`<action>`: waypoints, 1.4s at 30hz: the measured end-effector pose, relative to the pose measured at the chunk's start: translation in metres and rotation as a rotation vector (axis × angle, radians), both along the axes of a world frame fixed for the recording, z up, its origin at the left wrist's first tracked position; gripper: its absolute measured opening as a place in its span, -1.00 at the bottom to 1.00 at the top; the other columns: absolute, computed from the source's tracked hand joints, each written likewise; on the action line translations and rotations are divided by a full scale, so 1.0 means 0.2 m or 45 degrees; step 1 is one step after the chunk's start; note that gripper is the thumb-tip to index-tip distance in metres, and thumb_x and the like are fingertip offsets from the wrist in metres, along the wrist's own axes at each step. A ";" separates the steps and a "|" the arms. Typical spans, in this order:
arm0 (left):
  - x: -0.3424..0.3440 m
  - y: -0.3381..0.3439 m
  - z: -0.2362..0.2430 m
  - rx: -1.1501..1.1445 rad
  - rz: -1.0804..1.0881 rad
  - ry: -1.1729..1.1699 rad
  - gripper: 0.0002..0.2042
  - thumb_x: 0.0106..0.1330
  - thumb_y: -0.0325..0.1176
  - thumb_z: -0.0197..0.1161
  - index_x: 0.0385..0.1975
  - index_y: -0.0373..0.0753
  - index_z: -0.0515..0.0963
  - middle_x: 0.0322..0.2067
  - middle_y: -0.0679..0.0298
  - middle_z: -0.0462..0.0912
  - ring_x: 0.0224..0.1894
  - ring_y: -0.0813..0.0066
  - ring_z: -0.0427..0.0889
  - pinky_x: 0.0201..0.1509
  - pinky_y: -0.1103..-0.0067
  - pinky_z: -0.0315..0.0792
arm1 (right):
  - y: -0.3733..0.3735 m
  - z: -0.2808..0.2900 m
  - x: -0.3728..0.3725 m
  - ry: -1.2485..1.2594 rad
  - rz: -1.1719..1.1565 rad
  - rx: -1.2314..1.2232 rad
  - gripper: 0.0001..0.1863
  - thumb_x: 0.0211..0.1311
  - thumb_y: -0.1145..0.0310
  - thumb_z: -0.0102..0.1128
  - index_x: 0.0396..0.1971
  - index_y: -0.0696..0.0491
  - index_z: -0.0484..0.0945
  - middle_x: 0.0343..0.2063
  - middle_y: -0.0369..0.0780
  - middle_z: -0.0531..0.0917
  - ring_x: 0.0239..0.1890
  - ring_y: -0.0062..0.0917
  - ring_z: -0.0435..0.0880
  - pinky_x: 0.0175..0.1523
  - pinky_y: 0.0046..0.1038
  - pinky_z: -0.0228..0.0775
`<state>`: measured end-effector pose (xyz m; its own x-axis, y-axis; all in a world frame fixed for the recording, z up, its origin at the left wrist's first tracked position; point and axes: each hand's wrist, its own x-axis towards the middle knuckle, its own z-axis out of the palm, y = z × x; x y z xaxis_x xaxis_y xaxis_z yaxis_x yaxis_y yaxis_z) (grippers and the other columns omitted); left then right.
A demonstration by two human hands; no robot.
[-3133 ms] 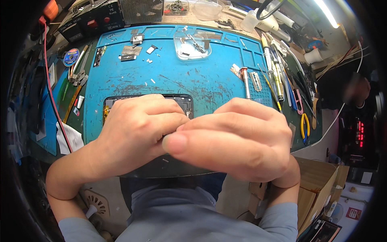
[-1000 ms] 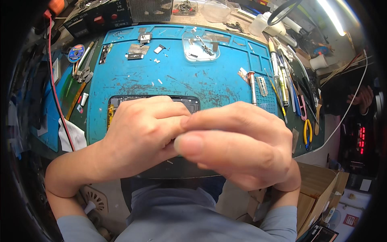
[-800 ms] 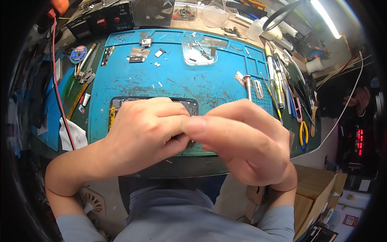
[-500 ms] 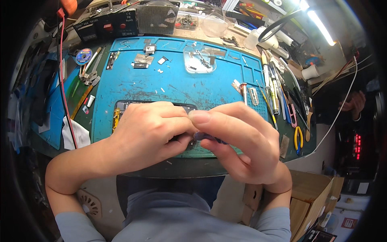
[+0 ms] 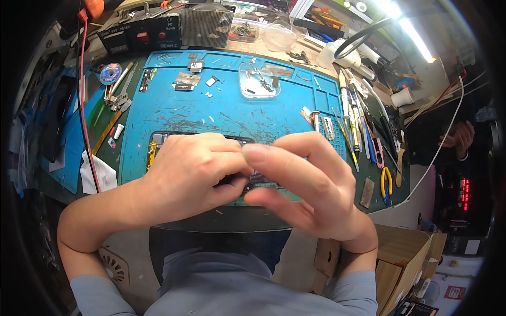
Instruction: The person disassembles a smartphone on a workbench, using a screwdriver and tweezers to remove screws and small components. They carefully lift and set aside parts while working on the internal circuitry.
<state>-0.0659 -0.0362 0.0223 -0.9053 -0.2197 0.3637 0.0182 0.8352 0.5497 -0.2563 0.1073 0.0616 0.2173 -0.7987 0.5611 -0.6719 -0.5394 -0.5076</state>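
Your left hand point(image 5: 192, 176) grip pinches a small dark part point(image 5: 259, 177) against your right hand point(image 5: 305, 189); the opened phone point(image 5: 158, 143), long axis nine-to-three, lies at twelve o'clock beneath both.

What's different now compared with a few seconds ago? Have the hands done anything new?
The right hand has loosened: its fingers, earlier closed tight against the left hand, are now spread, with a gap showing a small dark part between the fingertips. The view has also tilted up the bench. The left hand stays curled over the opened phone, which has not shifted on the blue mat; the tools look unmoved.
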 end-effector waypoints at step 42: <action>0.01 -0.01 0.03 0.173 -0.029 -0.118 -0.89 0.28 -0.31 0.50 -0.31 -0.12 0.69 -0.31 0.34 0.74 -0.22 0.22 0.78 -0.24 0.29 0.63 | 0.02 -0.01 -0.03 -0.091 -0.014 0.023 -0.25 0.35 0.75 0.34 0.51 0.29 0.27 -0.09 0.02 0.74 -0.08 -0.32 0.83 0.11 -0.32 0.68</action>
<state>-0.0642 -0.0384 0.0276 -0.9389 -0.2401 0.2466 -0.0197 0.7528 0.6580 -0.2625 0.1112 0.0606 0.1683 -0.8110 0.5603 -0.6397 -0.5223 -0.5639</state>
